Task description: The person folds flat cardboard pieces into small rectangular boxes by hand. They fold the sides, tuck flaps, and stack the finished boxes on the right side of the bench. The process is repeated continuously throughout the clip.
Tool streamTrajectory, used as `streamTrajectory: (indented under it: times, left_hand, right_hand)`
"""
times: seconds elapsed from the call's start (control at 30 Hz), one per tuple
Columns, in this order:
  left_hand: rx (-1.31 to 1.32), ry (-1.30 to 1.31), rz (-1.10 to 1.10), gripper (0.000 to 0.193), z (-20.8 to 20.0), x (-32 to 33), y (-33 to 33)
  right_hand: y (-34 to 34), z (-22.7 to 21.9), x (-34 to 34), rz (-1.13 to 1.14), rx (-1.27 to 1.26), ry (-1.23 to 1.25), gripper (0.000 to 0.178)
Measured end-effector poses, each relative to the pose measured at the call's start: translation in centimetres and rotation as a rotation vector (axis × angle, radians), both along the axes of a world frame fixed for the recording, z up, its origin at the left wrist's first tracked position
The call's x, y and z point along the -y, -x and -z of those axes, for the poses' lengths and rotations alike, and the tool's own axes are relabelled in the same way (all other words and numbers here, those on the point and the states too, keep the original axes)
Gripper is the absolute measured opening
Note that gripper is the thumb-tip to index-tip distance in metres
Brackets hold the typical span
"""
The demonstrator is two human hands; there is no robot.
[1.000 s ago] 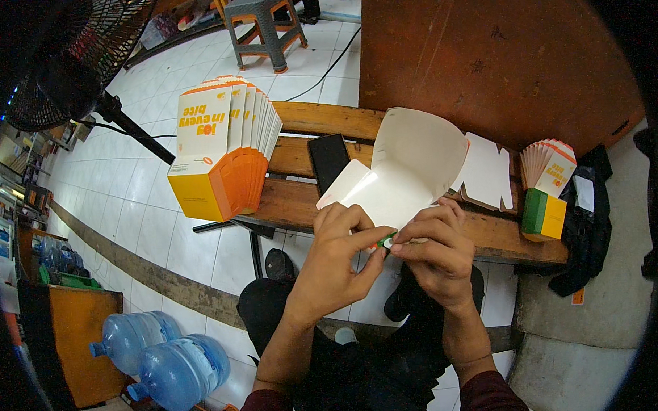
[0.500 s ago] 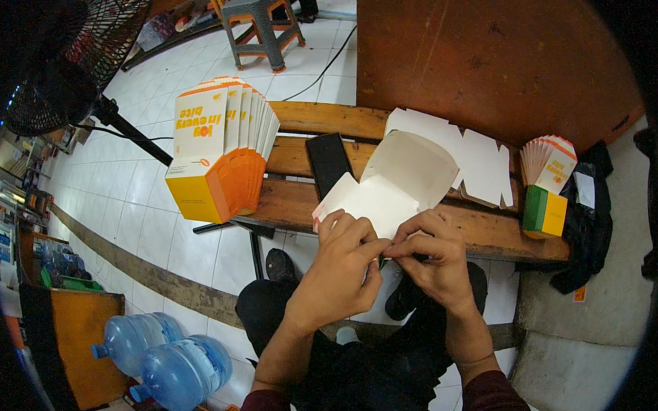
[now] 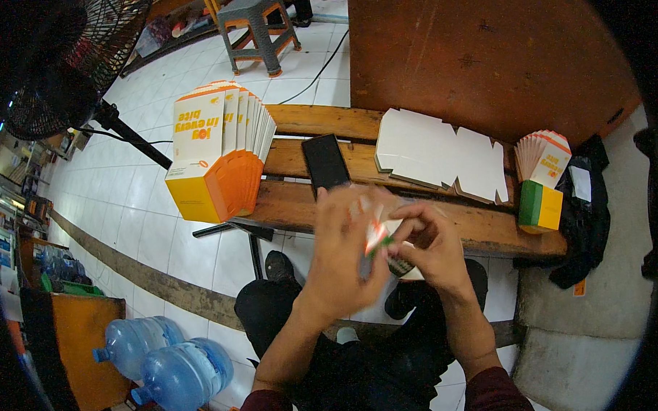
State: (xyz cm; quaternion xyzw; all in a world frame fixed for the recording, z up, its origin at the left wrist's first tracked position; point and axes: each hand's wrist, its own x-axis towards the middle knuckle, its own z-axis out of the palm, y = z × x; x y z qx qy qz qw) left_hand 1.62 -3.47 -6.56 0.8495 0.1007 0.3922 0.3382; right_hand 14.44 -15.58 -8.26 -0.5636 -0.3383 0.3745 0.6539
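Observation:
A small paper food carton, white with orange and green, is between my hands above my lap, smeared by motion and mostly covered by fingers. My left hand is closed around its left side, blurred. On its other side, my right hand has thumb and fingers pinched at the carton's edge. Just beyond the hands, on a wooden slatted bench, lie a black phone and a stack of flat white carton blanks.
Nested yellow-and-orange cartons fan out on the bench's left end. Smaller yellow-and-green cartons stand at its right end beside dark cloth. A fan, a grey stool and blue water jugs are around.
The carton, spread open with its white inside showing half a second ago, is now turned and gathered between my hands. My left hand has risen slightly. The white blanks are more fully exposed.

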Motion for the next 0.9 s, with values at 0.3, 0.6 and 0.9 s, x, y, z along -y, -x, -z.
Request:
streamTrajectory:
  times: [0.3, 0.6, 0.9]
  left_hand:
    - [0.099, 0.796, 0.187, 0.031, 3.2, -0.9, -1.7]
    - [0.098, 0.964, 0.0, 0.021, 4.0, -1.7, -1.1]
    - [0.028, 0.888, -0.064, 0.037, 3.7, -0.7, -1.5]
  right_hand:
    - [1.3, 0.0, -0.8, -0.011, 0.005, -0.092, 0.023]
    - [-1.7, -0.7, 0.5, 0.364, 0.35, -0.022, 0.026]
    - [-1.8, 1.9, 0.4, 0.121, 0.298, 0.067, 0.033]
